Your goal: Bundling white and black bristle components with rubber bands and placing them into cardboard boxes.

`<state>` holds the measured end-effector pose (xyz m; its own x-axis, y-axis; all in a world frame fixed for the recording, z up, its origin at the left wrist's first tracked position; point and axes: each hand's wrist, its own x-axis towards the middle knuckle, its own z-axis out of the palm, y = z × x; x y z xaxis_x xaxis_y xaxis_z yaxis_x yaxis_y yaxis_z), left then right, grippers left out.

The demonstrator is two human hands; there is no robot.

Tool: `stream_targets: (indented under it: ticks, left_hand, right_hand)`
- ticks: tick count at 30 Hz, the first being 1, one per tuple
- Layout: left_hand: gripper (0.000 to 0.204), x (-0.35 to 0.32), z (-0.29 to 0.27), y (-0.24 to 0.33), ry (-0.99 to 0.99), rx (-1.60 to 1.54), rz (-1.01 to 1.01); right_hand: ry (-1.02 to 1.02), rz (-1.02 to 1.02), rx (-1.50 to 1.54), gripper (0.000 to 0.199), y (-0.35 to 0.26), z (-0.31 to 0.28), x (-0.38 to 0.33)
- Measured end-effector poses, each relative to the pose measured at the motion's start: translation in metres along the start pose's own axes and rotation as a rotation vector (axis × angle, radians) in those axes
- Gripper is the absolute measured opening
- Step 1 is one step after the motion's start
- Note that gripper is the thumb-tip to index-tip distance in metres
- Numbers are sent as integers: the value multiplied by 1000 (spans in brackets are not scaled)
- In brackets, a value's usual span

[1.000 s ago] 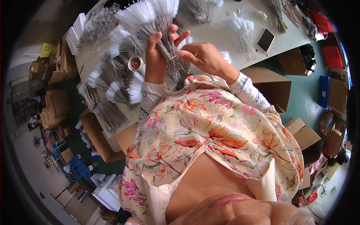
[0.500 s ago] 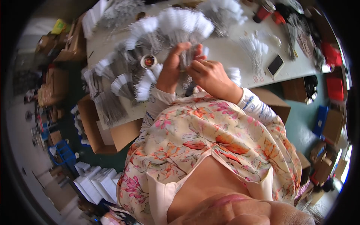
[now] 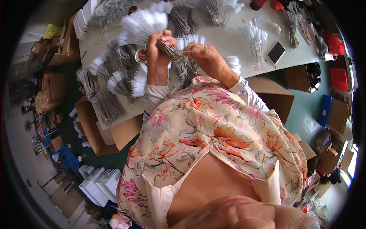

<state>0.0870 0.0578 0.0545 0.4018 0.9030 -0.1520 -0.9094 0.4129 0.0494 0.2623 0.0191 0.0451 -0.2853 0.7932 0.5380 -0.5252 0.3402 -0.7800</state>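
Observation:
A fanned bundle of white-headed wire brushes is gripped in my left hand, its fingers wrapped round the thin grey stems. The white heads spread up and to the left; the stem ends point down to the right. Close beside those ends, my right hand is closed in a pinch. From its fingertips a thin yellowish band reaches toward the stems; it looks like a rubber band. More brushes lie on the table below and between my hands.
Several brush bundles cover the left of the table, beside a small round tub. Toward the right are a loose brush bundle and a phone. Open cardboard boxes stand against the near table edge.
My left hand has moved left with the bundle and tilted it. My right hand has drawn away from the stems, and the yellowish band now shows at its fingertips. The view has shifted slightly.

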Motion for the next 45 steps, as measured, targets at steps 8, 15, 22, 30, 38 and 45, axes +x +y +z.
stream_targets:
  ticks: [8,15,22,30,38,45]
  left_hand:
    - [13,9,16,-22,380,516,711]
    - [14,17,-4,-24,244,388,621]
    - [14,31,40,-49,283,547,613]
    - [19,51,20,-57,57,92,225]
    - [17,69,38,-61,437,780,918]
    - [32,56,7,-145,216,838,82]
  right_hand:
    - [-398,-19,-649,19,-23,2,5]
    - [-169,32,-596,15,-41,4,-6]
    - [-58,-147,-771,9,-39,-20,-14]
    - [91,10,-808,9,-50,-45,-30]
    - [-297,476,-151,35,-95,-39,-35]
    - [166,491,-386,73,-70,-120,-44]
